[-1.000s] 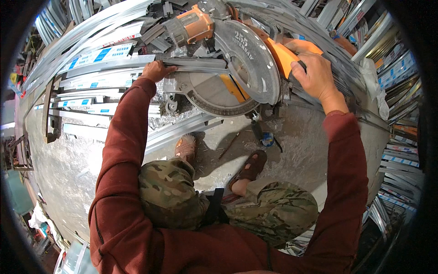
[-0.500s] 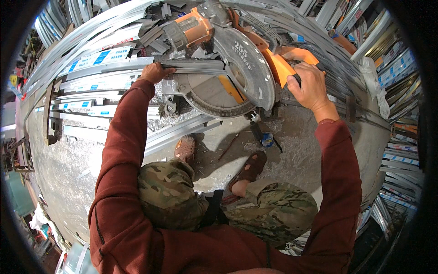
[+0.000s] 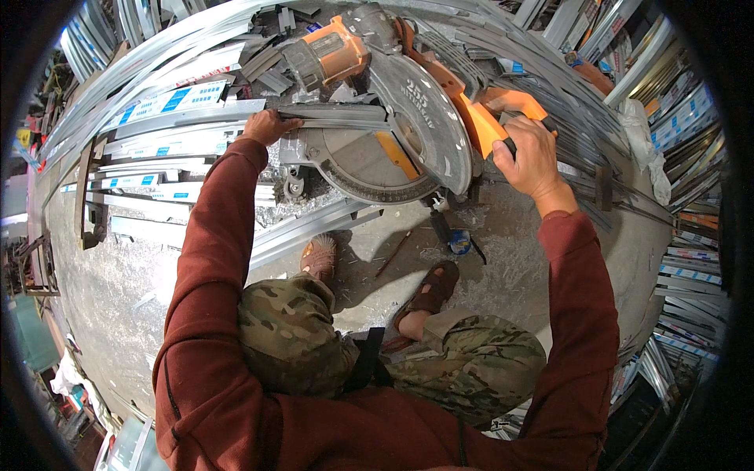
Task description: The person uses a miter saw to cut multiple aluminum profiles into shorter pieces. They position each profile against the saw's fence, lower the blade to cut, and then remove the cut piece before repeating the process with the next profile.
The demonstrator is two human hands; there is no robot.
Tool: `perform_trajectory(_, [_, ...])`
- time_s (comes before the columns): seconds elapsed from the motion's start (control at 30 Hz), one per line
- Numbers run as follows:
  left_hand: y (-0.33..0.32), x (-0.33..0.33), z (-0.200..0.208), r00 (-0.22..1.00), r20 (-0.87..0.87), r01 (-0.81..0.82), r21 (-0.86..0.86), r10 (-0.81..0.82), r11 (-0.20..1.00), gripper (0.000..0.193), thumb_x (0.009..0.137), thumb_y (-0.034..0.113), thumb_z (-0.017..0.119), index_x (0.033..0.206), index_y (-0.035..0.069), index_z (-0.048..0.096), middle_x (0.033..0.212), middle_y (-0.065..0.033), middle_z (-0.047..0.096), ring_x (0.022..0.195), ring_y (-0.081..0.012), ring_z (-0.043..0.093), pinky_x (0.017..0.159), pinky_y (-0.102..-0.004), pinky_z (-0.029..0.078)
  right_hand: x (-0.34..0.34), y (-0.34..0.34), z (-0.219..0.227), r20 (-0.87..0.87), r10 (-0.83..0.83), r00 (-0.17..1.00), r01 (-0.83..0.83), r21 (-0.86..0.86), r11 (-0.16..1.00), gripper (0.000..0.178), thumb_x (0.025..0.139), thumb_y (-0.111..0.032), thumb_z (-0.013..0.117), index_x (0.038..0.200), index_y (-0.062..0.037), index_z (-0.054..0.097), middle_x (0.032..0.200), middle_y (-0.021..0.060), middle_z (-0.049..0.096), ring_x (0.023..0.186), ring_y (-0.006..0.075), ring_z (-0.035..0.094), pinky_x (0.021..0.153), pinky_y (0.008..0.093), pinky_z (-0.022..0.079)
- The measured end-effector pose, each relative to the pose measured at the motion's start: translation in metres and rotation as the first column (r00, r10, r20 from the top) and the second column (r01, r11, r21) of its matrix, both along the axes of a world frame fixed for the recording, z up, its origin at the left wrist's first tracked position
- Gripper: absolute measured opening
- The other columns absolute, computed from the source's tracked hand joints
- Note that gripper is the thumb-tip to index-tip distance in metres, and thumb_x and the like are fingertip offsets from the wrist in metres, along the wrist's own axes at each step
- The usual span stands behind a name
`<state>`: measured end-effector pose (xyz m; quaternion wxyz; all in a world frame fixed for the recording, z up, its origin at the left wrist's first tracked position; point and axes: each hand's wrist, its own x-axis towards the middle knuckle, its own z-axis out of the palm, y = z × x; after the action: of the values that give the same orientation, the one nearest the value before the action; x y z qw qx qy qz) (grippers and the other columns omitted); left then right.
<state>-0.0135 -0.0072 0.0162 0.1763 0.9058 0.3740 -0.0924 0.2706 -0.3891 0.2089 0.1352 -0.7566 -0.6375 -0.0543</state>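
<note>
My right hand point(image 3: 532, 153) is closed around the orange and black handle of a miter saw point(image 3: 424, 110). The saw's grey rounded guard hides most of the blade. At the left of the saw, my left hand point(image 3: 267, 127) is closed on a silver metal profile point(image 3: 345, 118), pressing it along the back of the round saw table point(image 3: 353, 169). The profile's right end reaches the guard; whether the blade touches it is hidden. A yellow insert point(image 3: 397, 155) shows in the table beside the guard.
Long metal profiles point(image 3: 173, 98) lie in layers to the left and behind the saw, with short offcuts point(image 3: 271, 71) among them. Stacked profiles point(image 3: 691, 267) line the right side. On the floor near my shoes are a blue roll point(image 3: 460, 242) and a loose profile point(image 3: 306, 228).
The saw head and my right hand on its handle have come slightly down and toward me. My left hand and the profile stay in place.
</note>
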Motion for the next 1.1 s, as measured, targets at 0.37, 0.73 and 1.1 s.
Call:
perform_trajectory(0.37, [0.006,0.001,-0.009,1.0,0.019,0.018,-0.028,-0.017,0.999,0.072,0.083,0.066,0.06,0.093,-0.004,0.07,0.089,-0.0242,0.07,0.086,-0.039,0.068,0.077,-0.0456,0.051,0.0,-0.005,-0.009,0.017,0.025,1.0,-0.026,0.051,0.998,0.03,0.077,-0.028,0.063,0.071,0.0005,0.057,0.074,0.0165,0.058,0.077,0.036,0.057,0.074,0.0446,0.045])
perform_trajectory(0.73, [-0.013,-0.067,-0.001,0.998,0.065,-0.022,-0.004,0.022,1.0,0.071,0.083,0.069,0.059,0.083,-0.001,0.069,0.087,-0.021,0.069,0.082,-0.0362,0.067,0.073,-0.0455,0.051,0.013,0.059,0.054,-0.146,-0.215,0.966,0.177,-0.234,0.956,0.038,0.093,-0.033,0.053,0.104,0.0008,0.067,0.097,0.0209,0.066,0.091,0.0358,0.063,0.081,0.043,0.047])
perform_trajectory(1.1, [-0.149,-0.392,-0.055,0.944,0.06,-0.319,-0.08,0.324,0.944,0.061,0.083,0.058,0.065,0.086,-0.003,0.069,0.078,-0.0224,0.066,0.076,-0.0398,0.065,0.07,-0.0444,0.051,0.212,0.032,0.026,0.088,-0.016,0.996,0.038,-0.254,0.966,0.043,0.102,-0.031,0.047,0.129,0.0004,0.056,0.129,0.0158,0.056,0.123,0.0282,0.05,0.105,0.0385,0.037])
